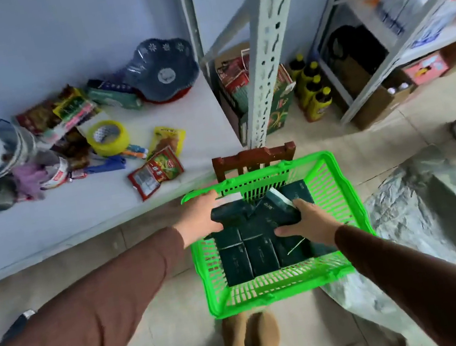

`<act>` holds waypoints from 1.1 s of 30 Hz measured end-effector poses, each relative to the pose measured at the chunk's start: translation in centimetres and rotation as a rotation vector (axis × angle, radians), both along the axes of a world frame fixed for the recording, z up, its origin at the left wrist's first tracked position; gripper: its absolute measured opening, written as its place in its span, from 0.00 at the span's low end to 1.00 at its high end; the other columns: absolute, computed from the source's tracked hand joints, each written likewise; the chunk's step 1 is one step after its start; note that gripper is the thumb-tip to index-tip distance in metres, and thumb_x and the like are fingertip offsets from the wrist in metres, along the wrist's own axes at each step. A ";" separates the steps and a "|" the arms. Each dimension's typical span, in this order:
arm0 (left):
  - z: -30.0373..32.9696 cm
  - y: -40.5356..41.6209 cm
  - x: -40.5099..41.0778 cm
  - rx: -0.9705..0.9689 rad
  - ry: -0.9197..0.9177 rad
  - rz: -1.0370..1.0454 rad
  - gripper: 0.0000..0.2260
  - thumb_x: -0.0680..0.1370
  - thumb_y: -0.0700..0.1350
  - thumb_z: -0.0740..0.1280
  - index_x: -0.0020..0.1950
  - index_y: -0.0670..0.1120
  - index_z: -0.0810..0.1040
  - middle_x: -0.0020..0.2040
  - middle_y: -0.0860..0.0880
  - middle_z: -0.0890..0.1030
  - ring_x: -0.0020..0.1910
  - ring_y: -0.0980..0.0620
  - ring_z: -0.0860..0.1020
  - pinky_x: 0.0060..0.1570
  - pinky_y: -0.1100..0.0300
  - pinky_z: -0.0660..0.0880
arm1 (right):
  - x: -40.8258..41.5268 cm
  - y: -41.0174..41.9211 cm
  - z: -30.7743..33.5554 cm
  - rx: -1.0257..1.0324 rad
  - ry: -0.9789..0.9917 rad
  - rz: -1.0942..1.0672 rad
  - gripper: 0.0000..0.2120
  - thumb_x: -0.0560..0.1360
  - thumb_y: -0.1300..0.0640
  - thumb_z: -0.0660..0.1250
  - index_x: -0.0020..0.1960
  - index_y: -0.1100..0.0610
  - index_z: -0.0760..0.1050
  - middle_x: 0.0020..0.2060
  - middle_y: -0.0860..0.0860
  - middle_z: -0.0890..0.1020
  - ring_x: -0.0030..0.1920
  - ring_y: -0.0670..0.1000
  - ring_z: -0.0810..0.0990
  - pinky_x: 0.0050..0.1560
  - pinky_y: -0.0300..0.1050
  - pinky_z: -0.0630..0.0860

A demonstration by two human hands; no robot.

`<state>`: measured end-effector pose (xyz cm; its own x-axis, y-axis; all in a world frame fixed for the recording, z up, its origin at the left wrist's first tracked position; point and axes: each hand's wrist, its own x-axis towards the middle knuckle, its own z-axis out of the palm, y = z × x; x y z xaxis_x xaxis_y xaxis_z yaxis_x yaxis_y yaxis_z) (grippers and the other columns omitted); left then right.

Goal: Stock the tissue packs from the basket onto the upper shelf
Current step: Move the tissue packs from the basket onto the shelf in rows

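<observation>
— While both hands are down in the bright green slatted plastic basket (285, 287), which step is judged to be in hand?

— The pick-up. One of the dark green, soft-wrapped rectangular tissue packs (229, 213) is gripped by the left hand (198, 218), fingers curled round its near edge. A tilted pack (279, 206) is clasped by the right hand (309, 224), thumb spread along its lower edge, fingers wrapped over its far side.

— Where are the remaining packs found?

— Laid flat in rows on the basket floor (248, 255), touching one another. The basket appears to be rested on a dark red wooden stool (253, 158).

— What is called for next?

— A lift clear of the basket rim, it is judged, then a raise to the upper shelf, which cannot be told apart in this view; only the pale perforated metal upright (267, 54) is seen.

— How will the packs handle?

— Glossy film over soft filling is suggested, so slight yielding under a squeeze is expected, and slipping is possible.
</observation>
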<state>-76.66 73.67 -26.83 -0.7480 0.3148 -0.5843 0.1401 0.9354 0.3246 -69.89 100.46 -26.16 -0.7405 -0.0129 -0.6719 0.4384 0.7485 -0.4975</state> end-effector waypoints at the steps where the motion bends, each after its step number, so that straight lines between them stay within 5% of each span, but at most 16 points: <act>1: 3.5 -1.9 0.0 0.027 0.005 0.068 0.37 0.68 0.52 0.78 0.72 0.43 0.66 0.66 0.44 0.75 0.62 0.43 0.76 0.51 0.55 0.74 | -1.1 -0.7 3.4 -0.039 0.042 0.026 0.24 0.63 0.43 0.79 0.49 0.54 0.72 0.42 0.51 0.79 0.42 0.52 0.77 0.40 0.45 0.70; 6: 23.8 -12.1 0.4 0.169 0.164 0.294 0.40 0.65 0.61 0.78 0.73 0.50 0.68 0.68 0.49 0.75 0.64 0.48 0.74 0.55 0.57 0.73 | -7.4 -7.6 22.5 -0.164 0.270 0.281 0.24 0.62 0.43 0.80 0.48 0.49 0.70 0.41 0.47 0.82 0.40 0.49 0.81 0.41 0.44 0.76; 11: 41.7 -22.8 4.3 0.187 0.379 0.454 0.31 0.63 0.60 0.80 0.62 0.56 0.72 0.55 0.55 0.79 0.47 0.52 0.81 0.41 0.52 0.79 | -10.6 -18.4 40.3 -0.257 0.497 0.530 0.26 0.63 0.43 0.79 0.54 0.51 0.72 0.44 0.47 0.82 0.43 0.49 0.82 0.44 0.48 0.79; 16: 53.6 -33.0 7.8 0.158 0.624 0.512 0.30 0.65 0.58 0.80 0.63 0.56 0.73 0.56 0.55 0.79 0.51 0.53 0.78 0.49 0.59 0.76 | -12.0 -30.4 53.2 -0.298 0.695 0.725 0.22 0.65 0.48 0.80 0.50 0.54 0.73 0.41 0.49 0.81 0.39 0.48 0.79 0.41 0.45 0.75; 19: 57.8 -39.5 8.4 0.111 0.712 0.536 0.30 0.66 0.56 0.79 0.65 0.55 0.73 0.55 0.58 0.78 0.49 0.56 0.76 0.41 0.66 0.69 | -12.5 -38.0 58.1 -0.316 0.741 0.800 0.18 0.66 0.48 0.79 0.47 0.50 0.72 0.41 0.48 0.80 0.40 0.48 0.79 0.38 0.42 0.73; 24: 61.8 -51.9 7.2 0.095 0.763 0.552 0.28 0.66 0.53 0.81 0.62 0.55 0.74 0.56 0.56 0.79 0.53 0.52 0.77 0.50 0.56 0.74 | -13.4 -50.4 62.0 -0.350 0.792 0.837 0.20 0.67 0.49 0.79 0.52 0.54 0.74 0.46 0.51 0.82 0.45 0.51 0.80 0.44 0.47 0.75; 27: 62.4 -57.9 6.1 0.076 0.759 0.541 0.25 0.65 0.52 0.81 0.58 0.56 0.75 0.54 0.54 0.80 0.53 0.50 0.78 0.56 0.52 0.74 | -13.6 -56.3 62.6 -0.367 0.790 0.838 0.20 0.68 0.51 0.78 0.52 0.56 0.74 0.42 0.48 0.79 0.41 0.47 0.76 0.37 0.39 0.70; 33: 61.8 -65.2 2.1 0.060 0.743 0.513 0.25 0.66 0.50 0.81 0.58 0.54 0.75 0.54 0.54 0.79 0.52 0.50 0.77 0.55 0.51 0.75 | -16.5 -63.8 62.6 -0.320 0.771 0.864 0.22 0.67 0.50 0.79 0.54 0.57 0.74 0.45 0.50 0.80 0.43 0.48 0.77 0.38 0.39 0.69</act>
<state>-74.52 8.46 34.99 -0.9828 -0.1469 0.1119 -0.0965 0.9252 0.3671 -86.37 36.62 36.42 -0.6107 -0.7889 0.0684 -0.6423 0.4430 -0.6254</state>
